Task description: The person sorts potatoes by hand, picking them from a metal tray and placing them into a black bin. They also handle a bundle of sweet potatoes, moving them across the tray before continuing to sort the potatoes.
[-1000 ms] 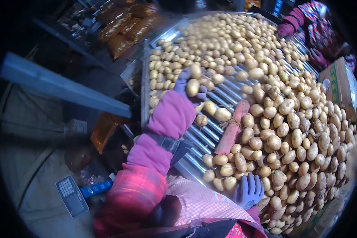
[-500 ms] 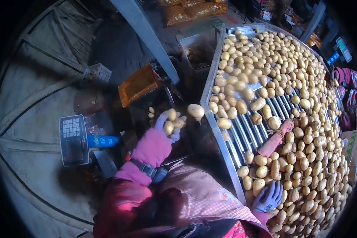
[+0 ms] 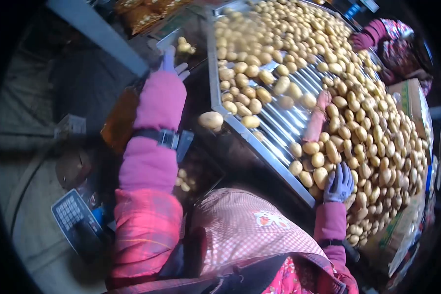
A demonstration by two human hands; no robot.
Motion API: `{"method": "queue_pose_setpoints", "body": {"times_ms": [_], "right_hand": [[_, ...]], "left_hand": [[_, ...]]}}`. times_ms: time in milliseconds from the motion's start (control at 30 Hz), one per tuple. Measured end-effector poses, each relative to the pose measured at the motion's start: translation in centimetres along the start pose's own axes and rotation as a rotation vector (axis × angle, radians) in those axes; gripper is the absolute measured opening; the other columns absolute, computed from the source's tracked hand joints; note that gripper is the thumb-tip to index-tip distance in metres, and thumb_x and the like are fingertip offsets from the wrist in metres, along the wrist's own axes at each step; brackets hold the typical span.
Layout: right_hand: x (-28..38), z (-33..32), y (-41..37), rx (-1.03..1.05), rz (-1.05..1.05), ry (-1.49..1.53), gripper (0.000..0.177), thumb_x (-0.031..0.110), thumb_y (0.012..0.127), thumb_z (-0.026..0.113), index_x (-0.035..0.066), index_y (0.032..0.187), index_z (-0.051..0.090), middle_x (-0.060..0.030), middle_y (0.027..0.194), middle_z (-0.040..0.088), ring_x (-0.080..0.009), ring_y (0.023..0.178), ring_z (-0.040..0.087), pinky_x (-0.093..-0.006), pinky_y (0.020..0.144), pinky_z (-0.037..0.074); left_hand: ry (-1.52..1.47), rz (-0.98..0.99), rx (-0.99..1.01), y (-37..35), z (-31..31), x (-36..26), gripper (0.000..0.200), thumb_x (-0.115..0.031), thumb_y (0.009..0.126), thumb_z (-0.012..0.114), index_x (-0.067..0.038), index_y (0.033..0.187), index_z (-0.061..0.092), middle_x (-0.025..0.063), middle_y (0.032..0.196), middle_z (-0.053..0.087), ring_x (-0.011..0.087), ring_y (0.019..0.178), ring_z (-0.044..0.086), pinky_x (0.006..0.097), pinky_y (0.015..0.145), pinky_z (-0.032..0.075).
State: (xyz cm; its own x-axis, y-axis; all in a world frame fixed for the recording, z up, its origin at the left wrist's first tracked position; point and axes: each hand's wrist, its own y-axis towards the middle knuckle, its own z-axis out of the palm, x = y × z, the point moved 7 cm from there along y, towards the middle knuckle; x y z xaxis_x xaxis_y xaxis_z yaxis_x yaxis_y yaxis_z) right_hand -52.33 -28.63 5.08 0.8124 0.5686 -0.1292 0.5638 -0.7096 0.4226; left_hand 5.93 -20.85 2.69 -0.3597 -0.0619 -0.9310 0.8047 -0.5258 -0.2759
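Note:
My left hand [image 3: 174,66], in a purple glove, reaches forward at the upper left with fingers spread. Just beyond its fingertips is a small cluster of potatoes [image 3: 184,46], over a pale bin [image 3: 167,39] partly hidden by the hand. My right hand [image 3: 339,183], gloved alike, rests with fingers stretched out on potatoes [image 3: 377,152] at the near edge of the metal roller table [image 3: 259,147]. Ahead of it, a pink tube-shaped piece [image 3: 315,122] lies across the rollers among the potatoes.
One large potato [image 3: 211,120] sits left of the table's metal rim. An orange-lined box [image 3: 120,120] and a scale display [image 3: 76,220] stand at left, near a slanted metal post [image 3: 98,34]. Another person's sleeve [image 3: 376,30] reaches over the table's far right side.
My left hand has moved forward to the bin and let go of the potatoes it held. My right hand stays on the potatoes. The view has shifted, and another person's arm now reaches in.

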Motion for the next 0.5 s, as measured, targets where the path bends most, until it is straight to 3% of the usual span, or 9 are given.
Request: {"method": "queue_pose_setpoints", "body": {"times_ms": [67, 200, 267, 333, 367, 400, 500], "right_hand": [[-0.1, 0.1, -0.1, -0.022, -0.003, -0.008, 0.034, 0.022, 0.088, 0.058, 0.011, 0.12, 0.06, -0.0112, 0.127, 0.057, -0.0302, 0.117, 0.053, -0.0442, 0.101, 0.04], [0.3, 0.0, 0.2, 0.054, 0.01, 0.009, 0.035, 0.021, 0.088, 0.057, 0.011, 0.121, 0.06, -0.0124, 0.129, 0.056, -0.0318, 0.118, 0.052, -0.0432, 0.102, 0.037], [0.0, 0.3, 0.9, 0.145, 0.025, 0.052, 0.033, 0.023, 0.088, 0.058, 0.011, 0.118, 0.061, -0.0113, 0.125, 0.058, -0.0303, 0.117, 0.053, -0.044, 0.101, 0.038], [-0.4, 0.5, 2.0, 0.226, 0.037, 0.096, 0.028, 0.024, 0.087, 0.06, 0.011, 0.112, 0.063, -0.0104, 0.119, 0.061, -0.0291, 0.113, 0.056, -0.0444, 0.098, 0.039], [0.3, -0.4, 3.1, 0.256, 0.039, 0.052, 0.023, 0.025, 0.086, 0.061, 0.01, 0.103, 0.065, -0.0101, 0.113, 0.064, -0.0289, 0.109, 0.057, -0.0437, 0.096, 0.04], [0.6, -0.8, 4.0, 0.215, 0.023, 0.056, 0.018, 0.023, 0.085, 0.062, 0.009, 0.097, 0.066, -0.0105, 0.112, 0.064, -0.0291, 0.106, 0.058, -0.0419, 0.093, 0.042], [4.4, -2.3, 7.8, 0.159, -0.158, 0.166, 0.017, 0.02, 0.082, 0.064, 0.01, 0.096, 0.065, -0.0091, 0.108, 0.064, -0.0294, 0.099, 0.06, -0.0413, 0.087, 0.045]], "left_hand": [[0.171, -0.122, 0.169, 0.1, 0.5, 2.7, 0.071, -0.058, 0.086, 0.05, -0.013, 0.14, 0.04, 0.0144, 0.144, 0.041, 0.0326, 0.123, 0.048, 0.0466, 0.102, 0.037], [0.226, -0.171, 0.12, -2.1, -4.9, 6.9, 0.068, -0.058, 0.085, 0.051, -0.014, 0.137, 0.046, 0.0142, 0.14, 0.046, 0.0313, 0.123, 0.048, 0.0449, 0.104, 0.034], [0.191, -0.333, 0.139, -2.1, -8.5, 11.7, 0.065, -0.054, 0.089, 0.049, -0.014, 0.139, 0.044, 0.0145, 0.138, 0.048, 0.0287, 0.125, 0.046, 0.0453, 0.105, 0.034], [0.171, -0.224, 0.155, -4.4, -9.1, 13.9, 0.062, -0.048, 0.092, 0.051, -0.012, 0.141, 0.04, 0.0141, 0.135, 0.049, 0.0257, 0.124, 0.048, 0.0417, 0.102, 0.038], [0.149, -0.114, 0.164, -5.9, -8.3, 14.5, 0.06, -0.041, 0.095, 0.052, -0.01, 0.143, 0.036, 0.0137, 0.131, 0.05, 0.0227, 0.122, 0.05, 0.0382, 0.1, 0.041], [0.126, -0.123, 0.194, -8.2, -6.3, 13.9, 0.06, -0.041, 0.095, 0.052, -0.01, 0.143, 0.036, 0.0137, 0.131, 0.05, 0.0227, 0.122, 0.05, 0.0382, 0.1, 0.041], [0.142, -0.183, 0.205, -12.4, -1.6, 11.3, 0.07, -0.036, 0.092, 0.06, -0.002, 0.144, 0.029, 0.0134, 0.129, 0.051, 0.0245, 0.117, 0.052, 0.0387, 0.096, 0.045]]}}
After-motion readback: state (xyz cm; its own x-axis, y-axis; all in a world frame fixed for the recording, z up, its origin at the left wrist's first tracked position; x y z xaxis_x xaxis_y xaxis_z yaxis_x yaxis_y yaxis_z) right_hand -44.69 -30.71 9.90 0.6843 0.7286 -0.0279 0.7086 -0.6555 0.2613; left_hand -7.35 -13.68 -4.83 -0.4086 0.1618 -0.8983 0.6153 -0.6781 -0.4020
